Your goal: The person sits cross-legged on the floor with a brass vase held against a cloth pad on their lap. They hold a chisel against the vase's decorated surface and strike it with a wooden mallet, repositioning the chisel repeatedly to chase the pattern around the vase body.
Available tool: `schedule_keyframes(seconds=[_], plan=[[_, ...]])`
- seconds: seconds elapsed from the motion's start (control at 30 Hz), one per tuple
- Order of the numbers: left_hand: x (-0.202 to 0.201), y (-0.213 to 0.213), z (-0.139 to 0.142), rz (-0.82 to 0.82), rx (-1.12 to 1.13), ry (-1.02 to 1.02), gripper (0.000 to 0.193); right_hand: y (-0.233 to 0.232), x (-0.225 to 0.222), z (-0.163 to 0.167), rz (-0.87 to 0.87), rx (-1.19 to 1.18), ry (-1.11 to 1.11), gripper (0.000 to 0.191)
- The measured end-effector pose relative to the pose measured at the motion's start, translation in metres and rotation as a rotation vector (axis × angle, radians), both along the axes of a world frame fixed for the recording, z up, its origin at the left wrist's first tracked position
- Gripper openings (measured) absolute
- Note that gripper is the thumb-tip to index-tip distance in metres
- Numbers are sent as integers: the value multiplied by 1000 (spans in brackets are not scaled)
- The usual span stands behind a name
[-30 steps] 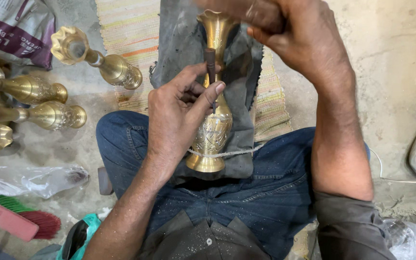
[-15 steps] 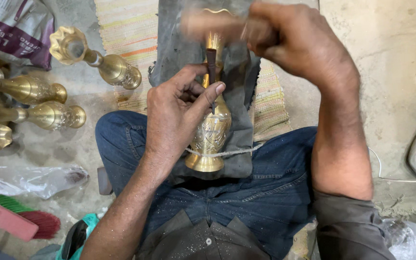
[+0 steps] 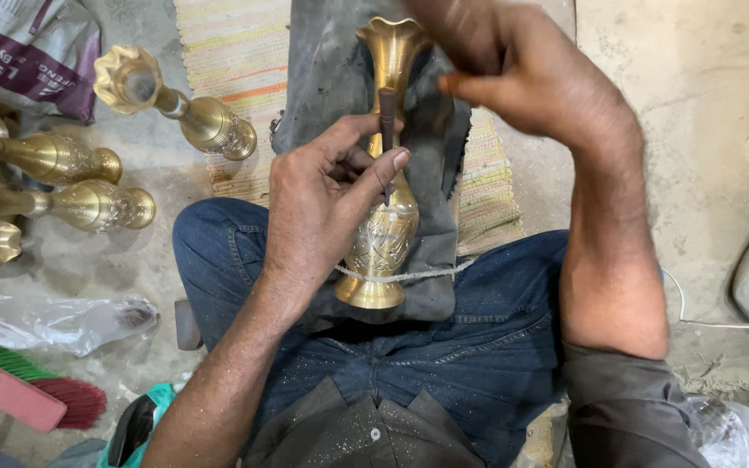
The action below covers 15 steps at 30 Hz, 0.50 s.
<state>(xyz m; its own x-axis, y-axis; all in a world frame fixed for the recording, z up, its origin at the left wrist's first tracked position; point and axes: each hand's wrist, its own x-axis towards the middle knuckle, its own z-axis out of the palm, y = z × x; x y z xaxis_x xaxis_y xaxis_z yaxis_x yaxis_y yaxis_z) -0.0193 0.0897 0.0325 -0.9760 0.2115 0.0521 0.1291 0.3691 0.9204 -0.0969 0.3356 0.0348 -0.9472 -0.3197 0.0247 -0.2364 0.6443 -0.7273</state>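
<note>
An engraved brass vase (image 3: 383, 238) lies on a dark grey cloth (image 3: 322, 69) across my lap, mouth pointing away from me. A thin cord (image 3: 435, 273) runs over its foot. My left hand (image 3: 322, 199) pinches a slim dark chisel (image 3: 387, 108) upright against the vase's neck, thumb pressed on the body. My right hand (image 3: 530, 78) hovers blurred above and to the right of the vase's mouth, fingers curled. Whatever they hold is hidden.
Several brass vases lie on the floor at left, one fluted (image 3: 175, 100), others below it (image 3: 88, 204). A striped mat (image 3: 236, 43) lies under the cloth. A clear plastic bag (image 3: 54, 321), a red brush (image 3: 36, 394) and a printed sack (image 3: 19, 52) sit at left.
My right hand swung in a blur over the vase's mouth and now sits slightly higher and to the right, exposing the rim. The left hand and chisel stayed put.
</note>
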Motion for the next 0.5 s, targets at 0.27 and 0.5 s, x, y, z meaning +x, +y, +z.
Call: schedule_keyframes(seconds=[0.27,0.5], plan=[[-2,-2,1,-16,69,-66,31,-1,-5,-13,38,-78,102,37],[-4,-1,2,-11,-22,-8,31,3,-2,-9,67,-108,140,33]])
